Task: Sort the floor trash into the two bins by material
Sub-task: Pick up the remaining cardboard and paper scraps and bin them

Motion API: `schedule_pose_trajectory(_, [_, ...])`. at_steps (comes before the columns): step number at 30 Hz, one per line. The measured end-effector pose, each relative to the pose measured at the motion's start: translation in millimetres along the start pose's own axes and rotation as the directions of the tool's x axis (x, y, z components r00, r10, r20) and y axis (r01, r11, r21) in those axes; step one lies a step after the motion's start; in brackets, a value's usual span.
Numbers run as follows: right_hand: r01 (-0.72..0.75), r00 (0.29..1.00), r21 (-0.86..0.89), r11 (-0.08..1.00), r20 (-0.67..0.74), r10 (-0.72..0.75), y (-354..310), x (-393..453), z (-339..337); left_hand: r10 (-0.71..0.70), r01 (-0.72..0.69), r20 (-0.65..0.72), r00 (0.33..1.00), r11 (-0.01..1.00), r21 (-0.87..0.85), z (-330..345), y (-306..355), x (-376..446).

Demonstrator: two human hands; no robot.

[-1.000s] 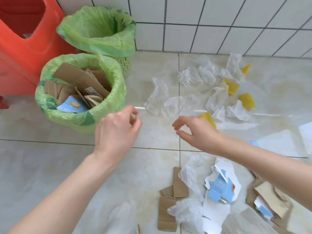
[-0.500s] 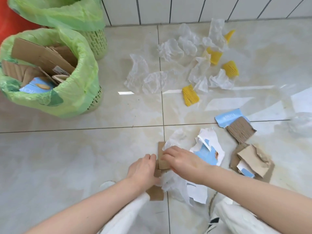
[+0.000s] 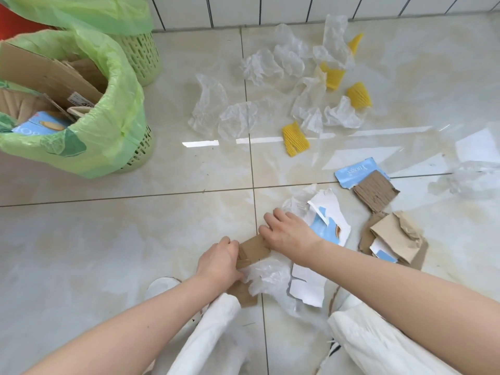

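Note:
A brown cardboard strip (image 3: 253, 249) lies tilted on the floor tiles between my hands. My left hand (image 3: 219, 262) grips its near end with curled fingers. My right hand (image 3: 288, 231) holds its far end, fingers curled over the edge. Under the strip lie a crumpled clear plastic sheet (image 3: 266, 277) and another cardboard piece (image 3: 244, 296). The near bin (image 3: 108, 109), lined with a green bag, stands at the left and holds cardboard pieces and a blue carton. A second green-lined bin (image 3: 138, 50) stands behind it.
Torn white and blue carton pieces (image 3: 328, 224) lie right of my hands. More cardboard scraps (image 3: 392, 234) sit further right. Clear plastic wraps (image 3: 238, 117) and yellow foam nets (image 3: 295, 138) are scattered near the tiled wall. My white-trousered knees (image 3: 216, 334) are at the bottom.
My view dropped from the bins to the floor pile. Both hands came down from beside the near bin and took hold of the cardboard strip, which now lies turned and slightly lifted.

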State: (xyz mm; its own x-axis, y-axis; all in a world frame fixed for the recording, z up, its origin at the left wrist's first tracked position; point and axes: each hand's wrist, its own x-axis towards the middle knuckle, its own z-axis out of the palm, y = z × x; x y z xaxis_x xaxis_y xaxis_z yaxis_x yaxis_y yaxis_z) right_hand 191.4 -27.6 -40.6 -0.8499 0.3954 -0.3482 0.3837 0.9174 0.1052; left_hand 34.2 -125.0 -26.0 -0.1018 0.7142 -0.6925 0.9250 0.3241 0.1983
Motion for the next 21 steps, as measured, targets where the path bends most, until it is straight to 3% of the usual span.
schedule_pose_trajectory(4, [-0.017,1.0,0.046,0.999,0.003,0.017,6.7,-1.5,-12.1,-0.003,0.005,0.014,1.0,0.979,-0.204,4.3,-5.6,0.4])
schedule_pose_trajectory(6, [-0.024,0.998,0.059,0.998,-0.06,0.027,9.3,-3.7,-24.7,-0.028,0.029,0.008,1.0,0.934,-0.356,2.0,-9.2,0.7])
schedule_pose_trajectory(9, [0.024,0.999,0.209,0.978,-0.045,-0.015,16.3,-4.5,-25.4,-0.077,0.091,0.049,0.996,0.837,-0.54,-12.9,-12.6,2.7])
schedule_pose_trajectory(11, [-0.058,0.991,0.377,0.924,-0.09,0.098,19.8,-4.7,-24.1,-0.092,0.114,0.067,0.993,0.79,-0.602,-23.2,-14.7,5.6])
schedule_pose_trajectory(13, [-0.161,0.964,0.604,0.781,-0.074,0.256,24.1,-3.8,-22.6,-0.088,0.118,0.078,0.993,0.768,-0.63,-32.6,-17.4,7.5])
schedule_pose_trajectory(15, [-0.219,0.924,0.81,0.544,-0.007,0.382,28.4,-4.5,-33.4,-0.059,0.103,0.09,0.994,0.769,-0.631,-40.8,-21.4,9.4])
schedule_pose_trajectory(18, [-0.164,0.822,0.973,0.16,0.045,0.568,40.7,-14.7,-49.1,-0.019,0.064,0.084,0.996,0.822,-0.567,-52.3,-25.8,12.6])
schedule_pose_trajectory(21, [-0.135,0.706,0.99,0.041,0.067,0.705,63.1,-32.5,-52.0,-0.053,0.068,0.044,0.998,0.871,-0.486,-58.7,-24.2,16.2])
